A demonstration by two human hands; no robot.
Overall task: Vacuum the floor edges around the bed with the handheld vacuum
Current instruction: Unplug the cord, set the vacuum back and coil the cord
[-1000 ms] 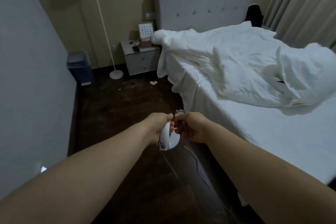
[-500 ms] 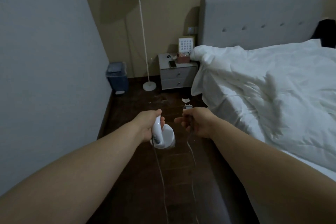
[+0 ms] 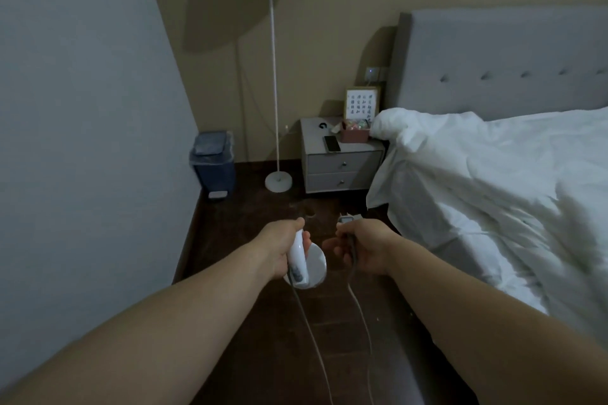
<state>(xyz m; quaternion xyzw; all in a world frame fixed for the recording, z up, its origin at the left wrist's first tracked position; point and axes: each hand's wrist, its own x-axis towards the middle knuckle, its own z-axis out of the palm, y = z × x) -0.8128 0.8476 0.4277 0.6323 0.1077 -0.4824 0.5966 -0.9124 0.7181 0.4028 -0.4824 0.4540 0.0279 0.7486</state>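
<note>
My left hand (image 3: pixel 279 248) grips the handle of a small white handheld vacuum (image 3: pixel 306 264), held out over the dark wood floor (image 3: pixel 263 322). A thin white cord (image 3: pixel 312 332) hangs down from it. My right hand (image 3: pixel 365 248) pinches the cord's plug (image 3: pixel 346 218), whose cable runs down through the fist. Both hands are a short gap apart, left of the bed (image 3: pixel 493 194) with its rumpled white duvet. The bed's dark side rail (image 3: pixel 424 339) runs along the floor edge below my right forearm.
A grey nightstand (image 3: pixel 342 164) with a phone and framed card stands by the headboard; a wall socket (image 3: pixel 371 74) is above it. A white floor lamp (image 3: pixel 274 82) and a blue bin (image 3: pixel 214 164) stand at the back. Bits of litter (image 3: pixel 311 215) lie on the floor. A wall closes the left side.
My view has swung left and moved closer to the nightstand. My hands have drawn slightly apart, the right one still holding the plug.
</note>
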